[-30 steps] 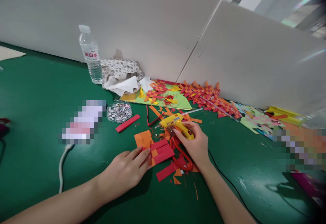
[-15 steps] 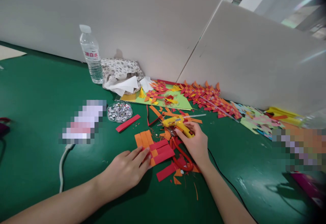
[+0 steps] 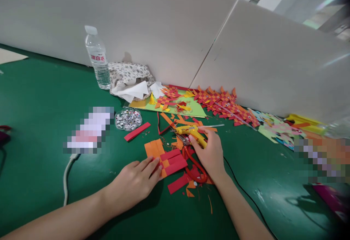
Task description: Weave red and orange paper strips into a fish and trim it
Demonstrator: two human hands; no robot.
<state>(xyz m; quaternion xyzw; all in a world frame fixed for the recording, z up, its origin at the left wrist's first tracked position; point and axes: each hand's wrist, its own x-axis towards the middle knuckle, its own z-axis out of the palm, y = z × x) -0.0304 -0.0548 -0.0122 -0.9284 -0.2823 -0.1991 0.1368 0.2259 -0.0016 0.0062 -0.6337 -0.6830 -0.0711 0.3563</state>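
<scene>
My left hand (image 3: 140, 176) lies with stretched fingers on a woven paper piece (image 3: 173, 161) of orange and red strips; its thumb is hidden. The fingertips press on the weave's left side. My right hand (image 3: 212, 152) is closed around a yellow glue gun (image 3: 188, 130), its nozzle pointing left and a clear glue stick sticking out behind. Below the gun lie red-handled scissors (image 3: 201, 176), partly over red and orange paper scraps. A loose red strip (image 3: 137, 131) rests left of the scraps, near a clear flower-shaped box (image 3: 128, 120) of googly eyes.
A water bottle (image 3: 98, 65) and a tissue pack (image 3: 131, 76) stand by the grey partition (image 3: 164, 32). Woven paper fish (image 3: 218, 101) lie heaped along it. A blurred-out phone-like device (image 3: 91, 130) with a white cable is at left. The gun's black cord (image 3: 246, 192) runs beside my right forearm.
The glue gun has shifted slightly right in my right hand, with its nozzle a little farther from the left. My left hand and the woven paper have stayed in place.
</scene>
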